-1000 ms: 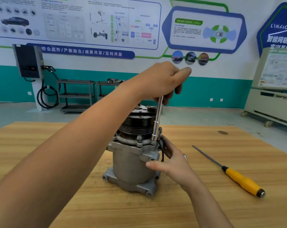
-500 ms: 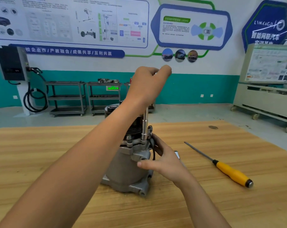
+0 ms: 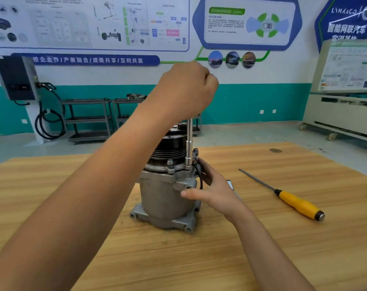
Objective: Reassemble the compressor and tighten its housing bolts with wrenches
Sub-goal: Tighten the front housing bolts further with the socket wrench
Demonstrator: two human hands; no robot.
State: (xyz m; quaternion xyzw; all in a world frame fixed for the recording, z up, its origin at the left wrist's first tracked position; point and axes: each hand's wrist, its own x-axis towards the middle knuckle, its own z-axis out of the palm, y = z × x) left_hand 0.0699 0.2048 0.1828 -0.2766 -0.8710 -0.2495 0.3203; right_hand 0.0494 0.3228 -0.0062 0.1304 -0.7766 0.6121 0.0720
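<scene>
A grey metal compressor [image 3: 161,198] with a black pulley on top stands upright on the wooden table [image 3: 283,248]. A chrome socket wrench [image 3: 189,139] stands vertically with its socket on a housing bolt at the compressor's upper right flange. My left hand [image 3: 182,91] grips the top of the wrench in a fist, so its handle is hidden. My right hand [image 3: 218,190] holds the compressor's right side, thumb on the housing and fingers behind it by a black wire. Another flange bolt [image 3: 169,162] shows to the left of the socket.
A yellow-handled screwdriver [image 3: 296,203] lies on the table to the right. A small flat object [image 3: 230,183] peeks out behind my right hand. Beyond the table are metal carts [image 3: 88,120], a wall charger [image 3: 16,78] and a wheeled cabinet [image 3: 346,114].
My left hand has turned on top of the wrench, its outstretched finger now curled into a fist. The wrench shaft stands more upright. My right hand stays on the compressor.
</scene>
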